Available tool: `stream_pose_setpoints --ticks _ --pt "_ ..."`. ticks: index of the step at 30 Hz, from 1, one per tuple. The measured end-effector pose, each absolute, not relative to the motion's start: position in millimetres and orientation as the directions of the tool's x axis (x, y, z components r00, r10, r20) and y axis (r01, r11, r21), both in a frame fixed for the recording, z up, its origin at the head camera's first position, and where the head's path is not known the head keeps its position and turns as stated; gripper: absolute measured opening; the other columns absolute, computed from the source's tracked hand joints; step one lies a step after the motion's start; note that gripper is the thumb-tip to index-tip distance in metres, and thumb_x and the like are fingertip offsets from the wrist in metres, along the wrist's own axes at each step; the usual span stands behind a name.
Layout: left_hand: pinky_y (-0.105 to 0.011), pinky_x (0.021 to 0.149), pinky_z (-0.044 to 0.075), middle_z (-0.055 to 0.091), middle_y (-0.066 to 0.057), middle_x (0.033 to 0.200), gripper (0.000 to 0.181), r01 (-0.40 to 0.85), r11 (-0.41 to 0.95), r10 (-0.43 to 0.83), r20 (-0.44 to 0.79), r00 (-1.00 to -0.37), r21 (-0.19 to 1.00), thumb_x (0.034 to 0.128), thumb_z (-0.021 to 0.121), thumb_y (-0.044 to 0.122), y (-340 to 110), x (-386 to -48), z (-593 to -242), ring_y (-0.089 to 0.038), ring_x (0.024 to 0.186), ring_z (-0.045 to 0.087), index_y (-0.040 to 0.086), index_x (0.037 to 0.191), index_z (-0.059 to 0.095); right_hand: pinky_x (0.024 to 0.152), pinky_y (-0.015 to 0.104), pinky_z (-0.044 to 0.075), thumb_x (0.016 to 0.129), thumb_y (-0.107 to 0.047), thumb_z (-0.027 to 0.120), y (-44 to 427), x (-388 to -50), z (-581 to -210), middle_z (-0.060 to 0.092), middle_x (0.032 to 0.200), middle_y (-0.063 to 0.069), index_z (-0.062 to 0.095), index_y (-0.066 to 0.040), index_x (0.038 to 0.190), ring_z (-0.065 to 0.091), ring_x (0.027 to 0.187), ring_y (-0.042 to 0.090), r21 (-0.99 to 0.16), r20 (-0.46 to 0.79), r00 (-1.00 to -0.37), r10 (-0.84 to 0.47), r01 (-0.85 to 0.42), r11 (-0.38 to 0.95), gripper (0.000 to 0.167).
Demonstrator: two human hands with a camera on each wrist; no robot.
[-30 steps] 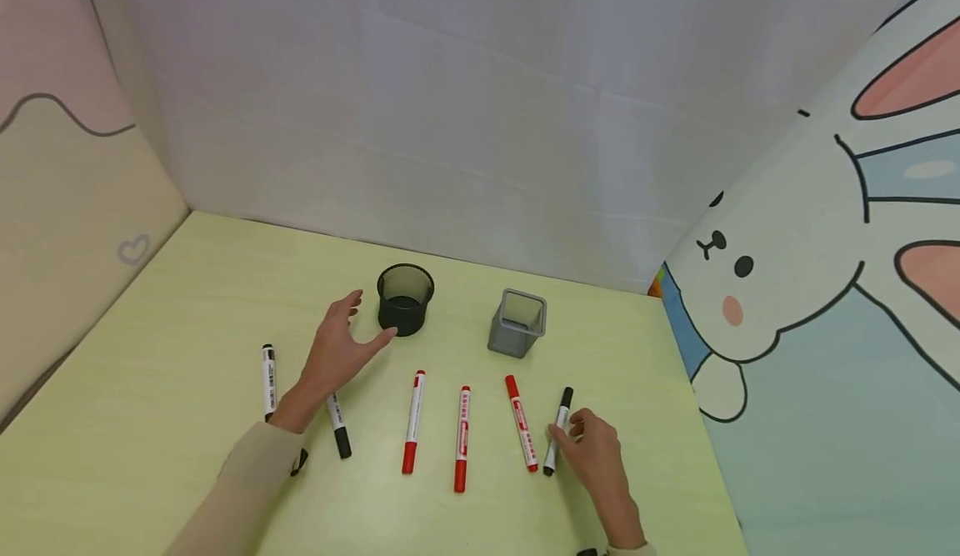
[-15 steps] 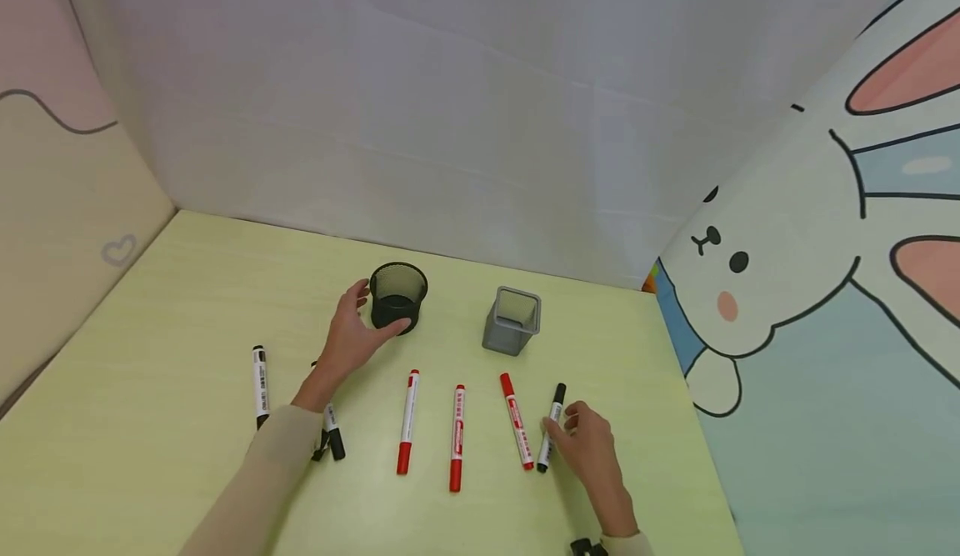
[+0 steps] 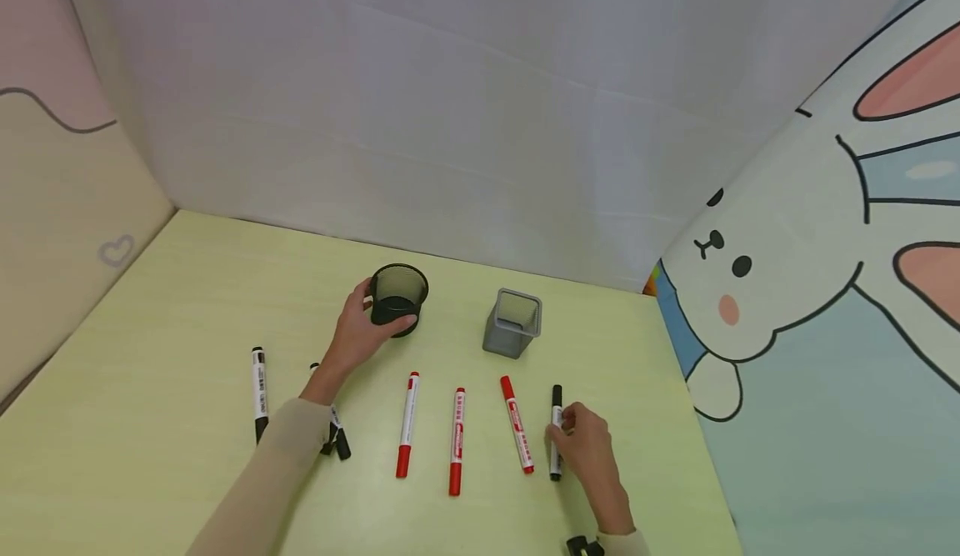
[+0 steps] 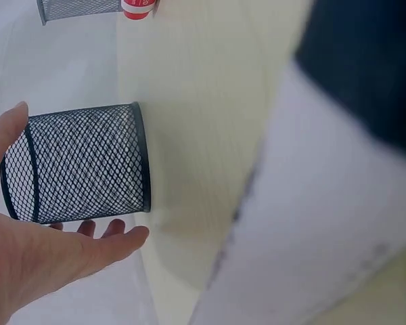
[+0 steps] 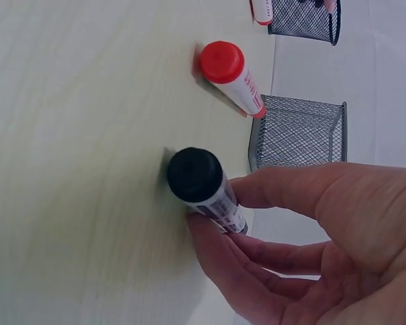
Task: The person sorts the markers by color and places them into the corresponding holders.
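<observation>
From here I see a black mesh cup (image 3: pixel 396 308), grey mesh cup (image 3: pixel 511 333), red-and-white markers (image 3: pixel 457 439), black-and-white markers (image 5: pixel 208 191), pale-yellow counter (image 3: pixel 225 289).

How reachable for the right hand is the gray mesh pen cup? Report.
Probably yes: nothing stands between the right hand and the gray mesh pen cup, though that hand pinches a black marker.

In the head view, a plain beige sleeve (image 3: pixel 258 481) runs up from the bottom edge, left of centre, smooth and widening away from its straight-edged cuff. At the lower right, the end of a matching sleeve (image 3: pixel 624 544) shows, cut off by the frame. A small black fitting (image 3: pixel 583 546) with squarish parts sits beside that cuff. The left grip (image 3: pixel 356 339) and right grip (image 3: pixel 588 443) are bare hands.
</observation>
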State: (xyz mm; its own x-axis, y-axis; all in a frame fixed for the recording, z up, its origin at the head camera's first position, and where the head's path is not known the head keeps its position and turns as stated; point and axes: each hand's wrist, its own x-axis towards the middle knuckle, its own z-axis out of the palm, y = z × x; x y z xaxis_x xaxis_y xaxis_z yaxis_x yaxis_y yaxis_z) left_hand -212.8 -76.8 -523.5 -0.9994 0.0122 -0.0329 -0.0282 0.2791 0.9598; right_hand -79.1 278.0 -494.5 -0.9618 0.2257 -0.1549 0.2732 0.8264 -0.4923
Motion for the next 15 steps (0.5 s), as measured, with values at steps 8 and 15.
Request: stream_pose_setpoints --ticks 8,15 --pt "-0.059 0.113 0.036 0.031 -0.024 0.16 0.102 -0.018 0.306 0.021 -0.026 -0.999 0.952 0.0878 0.083 0.031 -75.0 -216.5 -514.1 -0.044 0.146 0.033 0.002 0.162 0.019 0.057 0.031 0.049 0.087 -0.006 0.077 278.1 -79.4 -496.6 0.063 0.086 0.009 0.064 0.005 0.102 0.056 0.071 0.018 -0.479 -0.159 -0.96 0.228 0.277 0.833 0.022" --pt "-0.059 0.115 0.034 0.026 -0.024 0.162 0.106 -0.017 0.272 0.057 -0.034 -0.998 0.962 0.0866 0.085 0.027 -75.8 -222.5 -511.7 -0.041 0.149 0.027 0.005 0.162 0.013 0.056 0.03 0.048 0.087 -0.005 0.077 278.2 -78.7 -497.2 0.063 0.085 0.008 0.064 0.004 0.101 0.055 0.07 0.017 -0.487 -0.143 -0.965 0.219 0.261 0.833 0.021"
